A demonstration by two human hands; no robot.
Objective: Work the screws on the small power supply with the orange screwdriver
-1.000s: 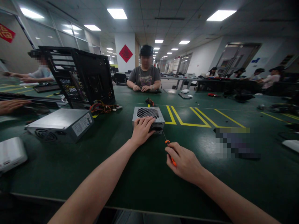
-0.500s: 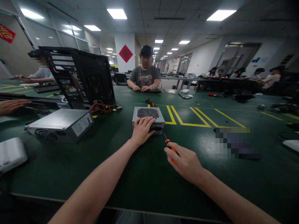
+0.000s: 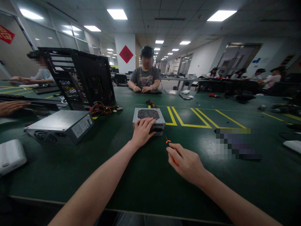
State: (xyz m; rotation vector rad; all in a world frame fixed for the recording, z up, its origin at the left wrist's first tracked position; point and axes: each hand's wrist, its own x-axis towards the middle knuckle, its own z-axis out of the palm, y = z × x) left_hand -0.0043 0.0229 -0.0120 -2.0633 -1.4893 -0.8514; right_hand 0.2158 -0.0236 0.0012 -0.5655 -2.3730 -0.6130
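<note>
Green matting with yellow lines covers the long table (image 3: 145,175) in an open hall lit by ceiling panels; the left hand (image 3: 141,131) is laid flat, fingers spread, on the near top edge of a small grey power supply (image 3: 149,116), whose perforated top faces up; the right hand (image 3: 185,163) is closed around the orange handle of a screwdriver (image 3: 169,147), the thin shaft pointing toward eleven o'clock so that its tip meets, or nearly meets, the near right corner of the small unit; whether the tip actually sits in a screw cannot be told. At nine o'clock from the left hand a larger power supply (image 3: 60,126) lies on its side, fan grille toward the viewer; beyond it, at about ten o'clock, a black computer case (image 3: 80,77) stands open, with a bundle of coloured wires (image 3: 103,109) spilling out at its foot. At twelve o'clock a seated person in a grey shirt (image 3: 146,78) is seen with both hands on the table; another person's hand (image 3: 11,107) rests at the far left edge; a white box (image 3: 10,156) lies at the near left.
</note>
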